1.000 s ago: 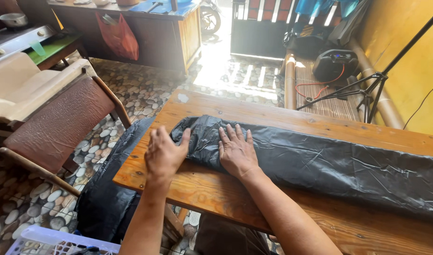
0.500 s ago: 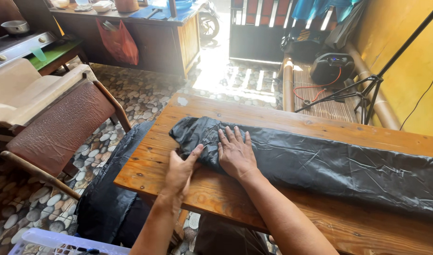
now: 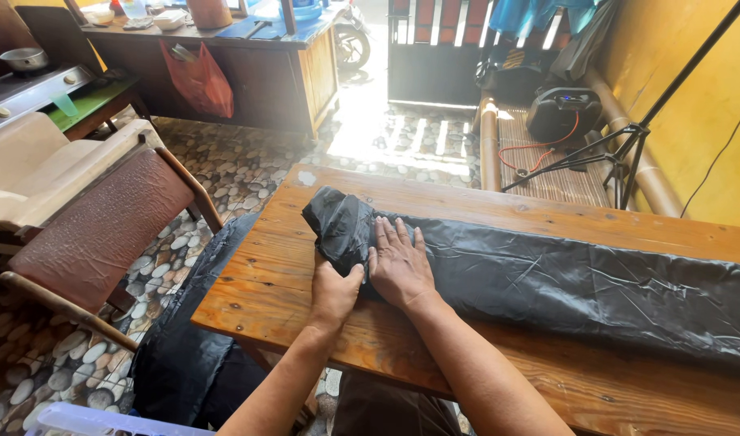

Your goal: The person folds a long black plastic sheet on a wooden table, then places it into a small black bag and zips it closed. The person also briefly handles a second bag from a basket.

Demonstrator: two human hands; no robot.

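Observation:
A long strip of black plastic sheet (image 3: pixel 564 278) lies along the wooden table (image 3: pixel 265 282), its left end folded over into a crumpled wad (image 3: pixel 338 226). My right hand (image 3: pixel 398 262) lies flat on the sheet just right of that wad, fingers spread. My left hand (image 3: pixel 334 291) grips the near edge of the folded end, thumb against my right hand. More black plastic (image 3: pixel 192 355) hangs off the table's left side down to the floor.
A brown padded chair (image 3: pixel 87 234) stands at the left on the pebble floor. Behind it are a stove stand (image 3: pixel 31 89) and a wooden counter (image 3: pixel 249 48) with a red bag. A black tripod (image 3: pixel 628 137) and a speaker (image 3: pixel 564 113) stand at the back right. A white basket rim (image 3: pixel 103 420) shows below.
My left hand left the top of the sheet, dropped to the table's front edge, then came back and took hold of the folded end. The end is folded further right. My right hand stayed put.

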